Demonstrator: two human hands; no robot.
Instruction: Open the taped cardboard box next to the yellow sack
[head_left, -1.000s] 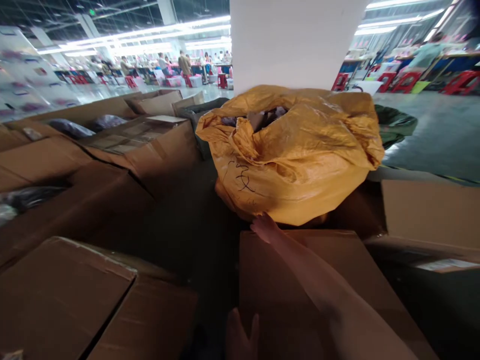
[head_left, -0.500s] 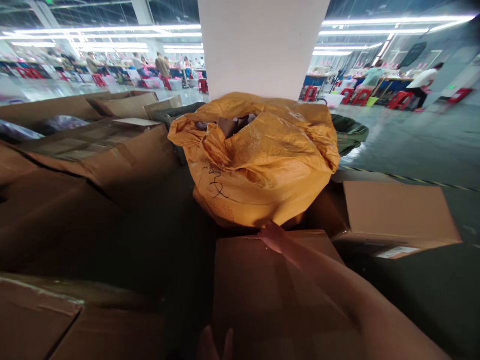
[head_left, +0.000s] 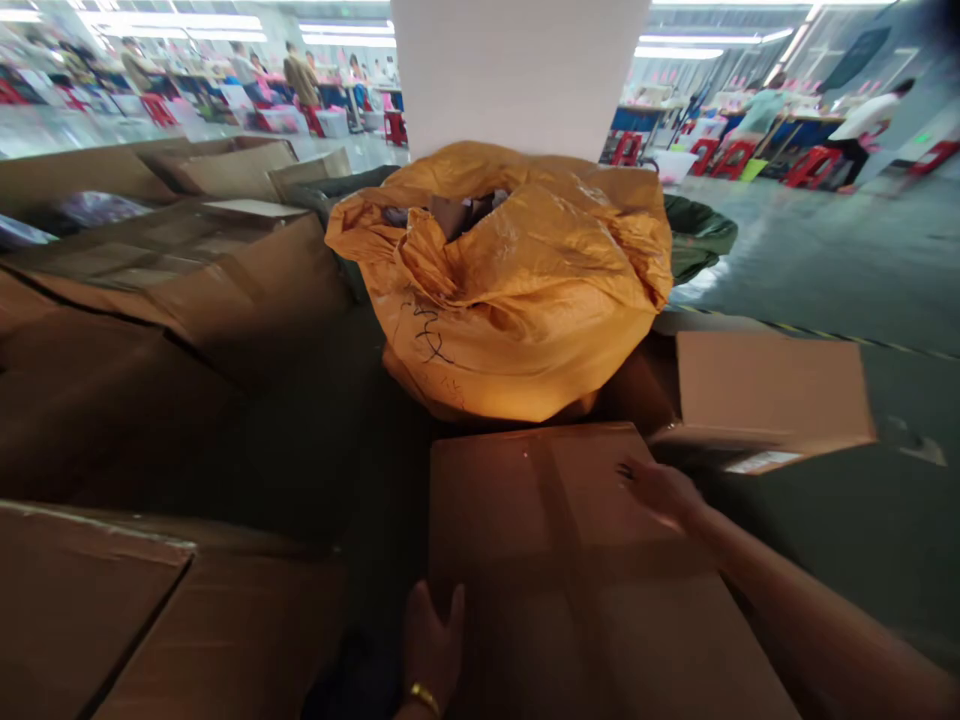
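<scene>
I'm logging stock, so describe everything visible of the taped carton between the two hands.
The carton is a brown, box-shaped piece that looks like cardboard. The face in view looks closed, with a darker tape strip running lengthwise and another dark band crossing it. It lies just in front of the orange-yellow sack; its near end is cut off by the picture. The left hand is at its left edge, the right hand over its right part; firm contact is unclear.

Factory floor (bkgd blurry): ppl at long worktables, red stools, strip lights o'head, cardboard cartons up front.
</scene>
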